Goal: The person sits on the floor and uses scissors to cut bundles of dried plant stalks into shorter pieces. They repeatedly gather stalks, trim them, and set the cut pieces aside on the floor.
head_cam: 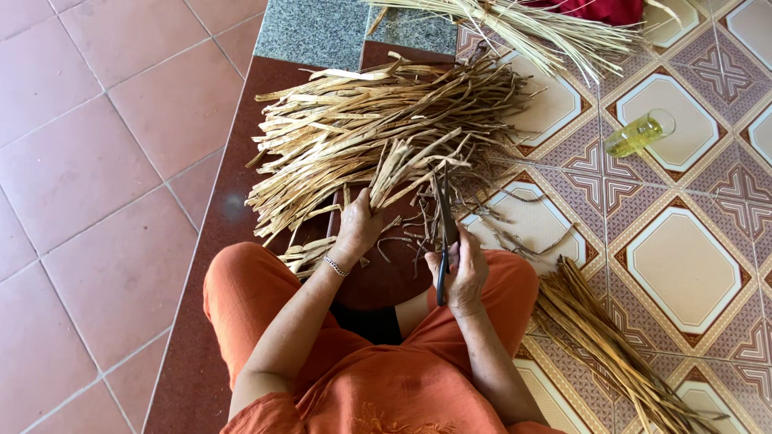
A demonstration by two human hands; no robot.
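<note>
Left hand [358,227] reaching forward, fingers curled, right hand [460,273] apparently fisted, both forearms extended

Tan dried strips [378,120], orange trousers [249,297], black scissors [444,233], yellow-green glass [639,133], brown-and-cream patterned tiles [683,265]

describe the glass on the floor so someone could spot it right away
Start at the patterned tile floor on the right, past the big pile of dried strips. The glass lies tipped on a cream tile, alone. It is the only clear, yellow-green thing there.

A home floor: patterned tiles [683,265], terracotta tiles [88,161], dried-leaf strips [378,128] piled.
</note>
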